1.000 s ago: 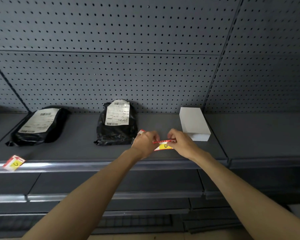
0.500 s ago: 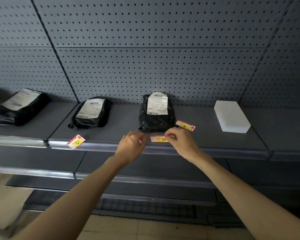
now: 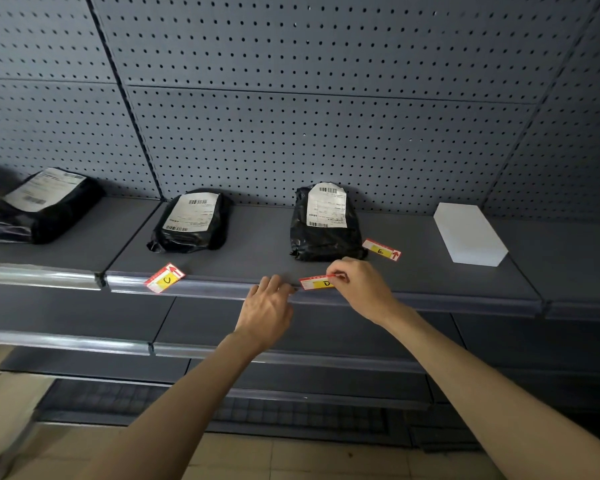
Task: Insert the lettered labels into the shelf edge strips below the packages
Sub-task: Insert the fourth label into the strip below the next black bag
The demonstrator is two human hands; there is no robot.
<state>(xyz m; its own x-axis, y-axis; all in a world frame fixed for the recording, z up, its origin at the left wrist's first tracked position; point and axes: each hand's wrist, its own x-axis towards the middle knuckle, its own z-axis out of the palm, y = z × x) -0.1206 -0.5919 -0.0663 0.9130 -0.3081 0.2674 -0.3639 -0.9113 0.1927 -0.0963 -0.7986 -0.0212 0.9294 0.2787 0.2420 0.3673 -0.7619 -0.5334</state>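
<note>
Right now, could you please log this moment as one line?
step: inserting D | right hand: pinching red-and-yellow paper D label | left hand: at clear plastic shelf edge strip

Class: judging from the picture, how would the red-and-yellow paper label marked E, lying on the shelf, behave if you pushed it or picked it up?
The red-and-yellow paper label marked E looks thin and flat, so probably very light and bendy. Lying loose on the smooth grey metal shelf, it would likely slide easily. Lifting it may need a fingernail under an edge.

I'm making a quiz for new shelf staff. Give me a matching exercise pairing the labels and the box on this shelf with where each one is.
Things:
1. red-and-yellow label marked D
2. red-and-yellow label marked E
3. red-and-yellow label marked C
4. plain white box

Places:
a. tilted at the shelf's front edge
b. pinched by the right hand
c. farthest right on the shelf
d. flat beside the black package

Pairs: 1-b, 2-d, 3-a, 4-c
</note>
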